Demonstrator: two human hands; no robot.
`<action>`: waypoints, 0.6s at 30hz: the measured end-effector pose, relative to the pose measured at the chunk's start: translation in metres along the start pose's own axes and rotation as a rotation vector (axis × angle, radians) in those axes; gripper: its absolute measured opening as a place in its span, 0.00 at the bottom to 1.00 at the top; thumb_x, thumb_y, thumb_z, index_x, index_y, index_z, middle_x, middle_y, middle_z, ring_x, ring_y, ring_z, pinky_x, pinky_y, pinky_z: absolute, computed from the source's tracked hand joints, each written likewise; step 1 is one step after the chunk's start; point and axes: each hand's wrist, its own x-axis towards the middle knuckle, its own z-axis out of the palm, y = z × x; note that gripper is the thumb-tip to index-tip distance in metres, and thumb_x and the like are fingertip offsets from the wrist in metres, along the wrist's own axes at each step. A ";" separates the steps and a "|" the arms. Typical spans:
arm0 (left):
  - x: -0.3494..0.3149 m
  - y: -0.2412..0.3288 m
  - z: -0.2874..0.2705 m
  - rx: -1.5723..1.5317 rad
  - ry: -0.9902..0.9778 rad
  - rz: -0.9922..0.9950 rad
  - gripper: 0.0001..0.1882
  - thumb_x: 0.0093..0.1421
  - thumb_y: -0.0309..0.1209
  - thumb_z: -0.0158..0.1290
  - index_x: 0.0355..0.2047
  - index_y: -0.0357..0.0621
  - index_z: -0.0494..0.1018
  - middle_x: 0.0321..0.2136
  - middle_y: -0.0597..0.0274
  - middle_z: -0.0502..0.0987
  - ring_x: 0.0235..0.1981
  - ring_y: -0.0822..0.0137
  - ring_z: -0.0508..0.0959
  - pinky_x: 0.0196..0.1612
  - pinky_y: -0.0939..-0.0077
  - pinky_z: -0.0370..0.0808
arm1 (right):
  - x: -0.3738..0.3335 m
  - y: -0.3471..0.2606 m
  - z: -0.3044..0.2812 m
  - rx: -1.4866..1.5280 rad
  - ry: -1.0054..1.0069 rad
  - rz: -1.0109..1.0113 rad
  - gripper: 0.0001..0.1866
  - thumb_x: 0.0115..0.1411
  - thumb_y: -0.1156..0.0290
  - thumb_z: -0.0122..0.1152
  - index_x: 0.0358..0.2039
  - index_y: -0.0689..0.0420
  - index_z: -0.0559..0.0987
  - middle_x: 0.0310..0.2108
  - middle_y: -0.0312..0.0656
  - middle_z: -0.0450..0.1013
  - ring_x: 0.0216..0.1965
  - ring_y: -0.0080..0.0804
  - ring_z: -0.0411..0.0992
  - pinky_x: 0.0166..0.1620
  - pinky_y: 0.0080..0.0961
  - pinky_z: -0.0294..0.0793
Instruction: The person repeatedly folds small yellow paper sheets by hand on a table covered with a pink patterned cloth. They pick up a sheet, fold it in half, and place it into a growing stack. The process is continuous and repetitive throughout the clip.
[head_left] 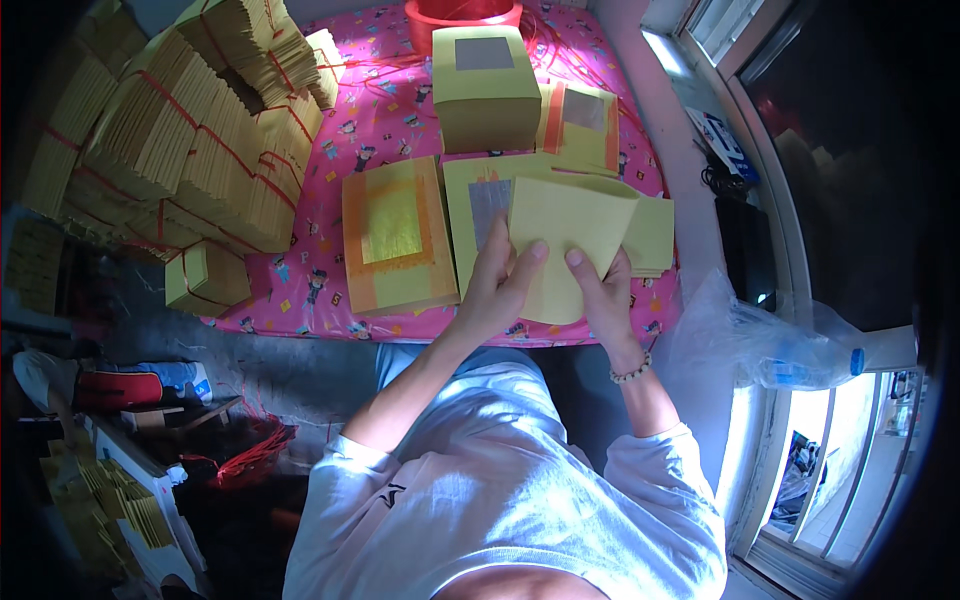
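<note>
My left hand and my right hand grip a curved sheaf of yellow paper from its two sides, thumbs on the near face. Whether it is one folded sheet or several cannot be told. Behind it, partly covered, lies a yellow paper stack with a silver square. To its left is a stack with an orange border and gold foil square. Beyond my hands stands a tall yellow paper block with a grey square on top. Beside my right hand sits a smaller plain yellow stack.
The table has a pink patterned cover. Bundles of yellow paper tied with red string pile up at left. A red basin stands at the back. A plastic bag with a bottle is at right. Another person is at lower left.
</note>
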 end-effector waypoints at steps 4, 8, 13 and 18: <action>-0.004 -0.001 -0.001 -0.014 -0.007 0.028 0.21 0.67 0.29 0.44 0.57 0.37 0.55 0.49 0.55 0.68 0.52 0.72 0.68 0.54 0.75 0.65 | -0.002 0.004 -0.002 -0.025 -0.024 -0.034 0.18 0.59 0.72 0.62 0.48 0.62 0.71 0.42 0.39 0.75 0.41 0.20 0.73 0.44 0.20 0.73; -0.005 -0.002 -0.002 -0.003 -0.013 0.029 0.21 0.67 0.29 0.45 0.57 0.37 0.56 0.50 0.55 0.68 0.52 0.71 0.68 0.54 0.75 0.65 | -0.003 0.004 -0.002 -0.019 -0.037 -0.048 0.18 0.59 0.72 0.61 0.48 0.62 0.72 0.41 0.39 0.75 0.41 0.20 0.73 0.44 0.20 0.73; -0.006 -0.001 -0.002 -0.035 0.003 -0.002 0.21 0.67 0.30 0.46 0.57 0.36 0.56 0.50 0.56 0.69 0.52 0.71 0.68 0.55 0.75 0.65 | -0.003 0.004 -0.002 -0.004 -0.042 -0.032 0.16 0.60 0.72 0.61 0.47 0.63 0.73 0.41 0.39 0.76 0.40 0.20 0.73 0.43 0.20 0.73; -0.003 0.000 -0.003 0.000 0.074 -0.059 0.20 0.64 0.27 0.47 0.55 0.36 0.60 0.48 0.57 0.71 0.51 0.71 0.69 0.54 0.75 0.66 | -0.001 0.001 0.002 -0.004 0.000 0.054 0.16 0.61 0.69 0.59 0.47 0.64 0.73 0.39 0.39 0.76 0.38 0.19 0.73 0.41 0.19 0.74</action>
